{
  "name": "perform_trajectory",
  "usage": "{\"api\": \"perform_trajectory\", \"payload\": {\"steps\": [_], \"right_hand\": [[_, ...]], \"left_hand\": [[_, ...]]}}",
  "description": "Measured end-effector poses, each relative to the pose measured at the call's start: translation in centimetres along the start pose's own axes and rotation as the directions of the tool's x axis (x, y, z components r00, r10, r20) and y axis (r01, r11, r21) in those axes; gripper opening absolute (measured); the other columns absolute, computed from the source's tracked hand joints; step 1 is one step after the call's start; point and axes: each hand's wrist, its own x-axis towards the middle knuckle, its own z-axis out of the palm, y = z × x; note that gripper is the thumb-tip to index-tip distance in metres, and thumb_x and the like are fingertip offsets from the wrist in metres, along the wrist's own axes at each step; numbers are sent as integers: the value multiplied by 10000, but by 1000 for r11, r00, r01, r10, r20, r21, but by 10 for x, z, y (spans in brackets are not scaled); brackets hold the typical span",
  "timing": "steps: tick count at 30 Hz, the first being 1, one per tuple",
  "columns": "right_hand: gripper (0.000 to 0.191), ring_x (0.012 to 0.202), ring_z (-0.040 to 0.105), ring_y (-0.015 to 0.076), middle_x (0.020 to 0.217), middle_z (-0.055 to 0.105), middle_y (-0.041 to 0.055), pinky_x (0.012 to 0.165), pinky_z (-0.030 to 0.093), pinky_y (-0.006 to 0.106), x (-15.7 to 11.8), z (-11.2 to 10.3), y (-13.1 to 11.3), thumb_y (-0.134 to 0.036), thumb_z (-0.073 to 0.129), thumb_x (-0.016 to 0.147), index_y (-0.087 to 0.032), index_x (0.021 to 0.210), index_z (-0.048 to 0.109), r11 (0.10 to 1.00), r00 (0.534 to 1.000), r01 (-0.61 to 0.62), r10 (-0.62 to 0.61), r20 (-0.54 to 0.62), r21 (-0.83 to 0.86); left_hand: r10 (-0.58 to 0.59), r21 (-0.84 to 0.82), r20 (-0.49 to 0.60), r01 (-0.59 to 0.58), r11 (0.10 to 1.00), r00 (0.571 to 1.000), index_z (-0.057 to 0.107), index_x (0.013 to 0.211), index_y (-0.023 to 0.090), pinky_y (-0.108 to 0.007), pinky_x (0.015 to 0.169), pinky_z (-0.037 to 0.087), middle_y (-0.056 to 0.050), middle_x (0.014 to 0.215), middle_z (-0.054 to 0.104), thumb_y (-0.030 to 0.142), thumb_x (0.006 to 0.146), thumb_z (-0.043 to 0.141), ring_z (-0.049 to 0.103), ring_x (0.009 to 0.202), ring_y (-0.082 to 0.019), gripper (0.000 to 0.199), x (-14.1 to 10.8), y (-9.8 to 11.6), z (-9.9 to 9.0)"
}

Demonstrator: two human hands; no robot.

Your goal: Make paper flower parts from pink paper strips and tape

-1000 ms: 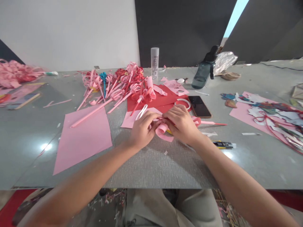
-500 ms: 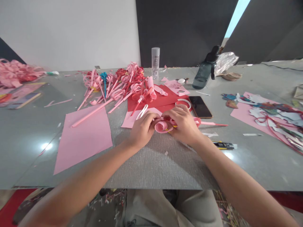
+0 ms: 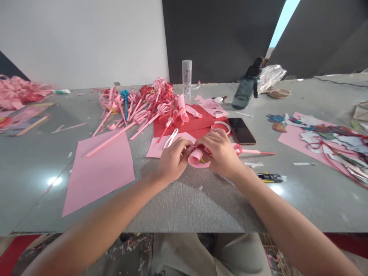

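Between my hands, just above the table, is a paper flower (image 3: 196, 157) with a curled pink strip facing me. Its pink and red rolled stem (image 3: 255, 152) sticks out to the right past my right hand. The fingers of my left hand (image 3: 174, 159) pinch the flower's left side. My right hand (image 3: 221, 151) closes round the other side, hiding part of the red and yellow middle. Behind my left hand lie a pink paper sheet (image 3: 153, 148) and a white paper loop (image 3: 171, 138).
Several finished paper flowers (image 3: 143, 109) lie heaped on red paper (image 3: 195, 124) at the back. A phone (image 3: 241, 130), a utility knife (image 3: 270, 177) and a tilted water bottle (image 3: 244, 92) are to the right. A pink sheet (image 3: 100, 176) lies left.
The pink strip at the front of the flower now curls wider and hangs a little lower. Both hands keep their grip, with small finger shifts. The camera view has shifted slightly.
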Motion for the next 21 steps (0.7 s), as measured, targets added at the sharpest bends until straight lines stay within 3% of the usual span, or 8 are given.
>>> {"api": "perform_trajectory", "payload": {"steps": [7,15,21], "right_hand": [[146,858,598,223,885,725,33,973,381,412,-1,3,1,-120,616,849,-228,941,651,999,1000,4,-4,-2,-34],[105,929,583,244,917,735,28,907,371,403,2,0,-3,-177,662,830,-228,920,678,998,998,-47,46,-30,-34],[69,978,579,256,972,758,30,992,354,454,3,-3,-4,-200,623,913,-235,916,682,998,999,-47,46,-7,-50]], "left_hand": [[-156,-152,9,156,976,988,615,892,194,-259,599,445,-9,791,651,291,1027,570,582,690,-130,172,1,6,2],[-111,-99,-11,110,989,994,617,932,191,-267,625,444,-16,839,659,293,1031,566,586,706,-128,151,0,2,2],[-81,-85,-15,79,993,997,620,948,194,-266,633,453,-21,866,678,259,1028,572,595,711,-128,113,1,2,1]]}}
